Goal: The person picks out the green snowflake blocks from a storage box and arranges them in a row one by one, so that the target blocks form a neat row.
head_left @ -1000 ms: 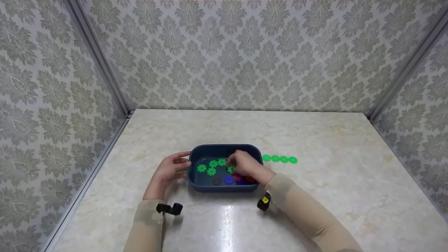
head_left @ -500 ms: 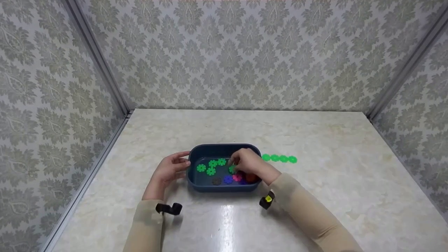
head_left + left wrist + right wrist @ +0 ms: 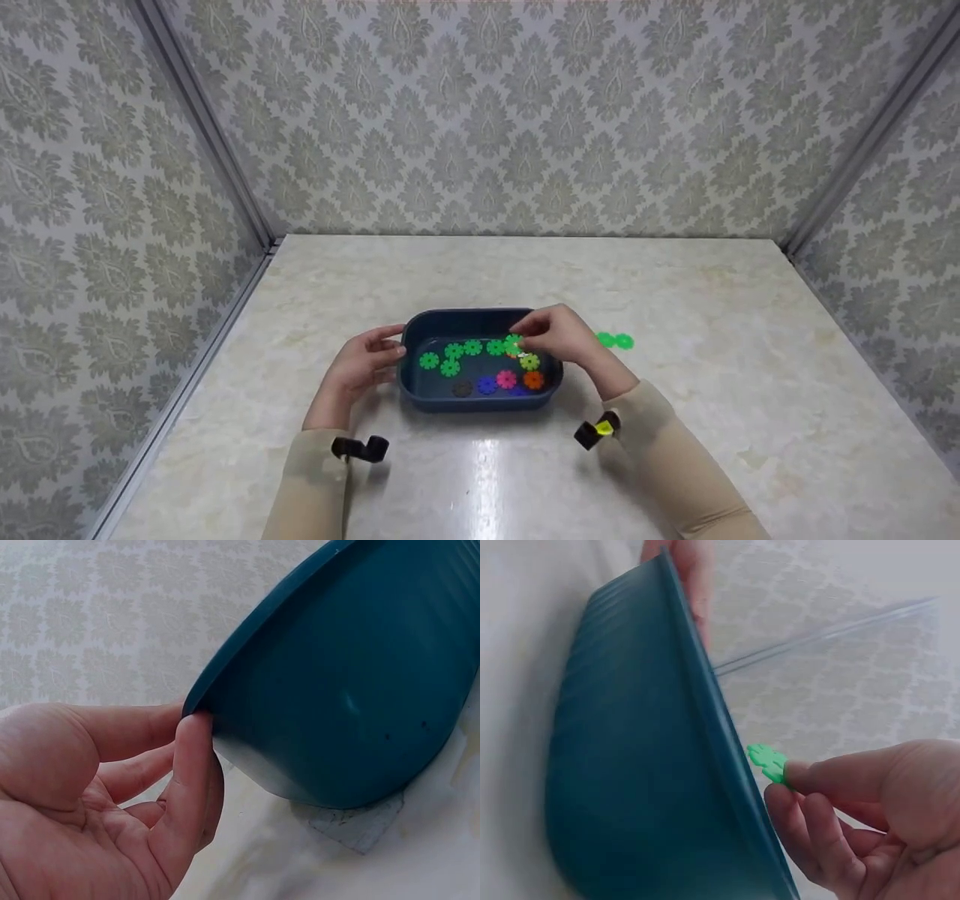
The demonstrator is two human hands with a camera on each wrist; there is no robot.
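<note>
In the head view a dark blue basin stands on the table. My left hand holds its left rim, the thumb and fingertips at the edge. My right hand pinches a green notched disc between thumb and fingers, over the basin's right side; the right wrist view shows it near the rim. Another green disc appears right beside it; whether they are joined I cannot tell. Several more green discs lie in the basin, with pink, orange, yellow-green, blue and dark ones.
Right of the basin, a row of linked green discs lies on the table, partly hidden behind my right hand. Patterned walls enclose the table's back and sides.
My right hand has moved right and slightly back from inside the basin with a green disc, uncovering the yellow-green and orange discs. It now covers part of the row outside. My left hand stays.
</note>
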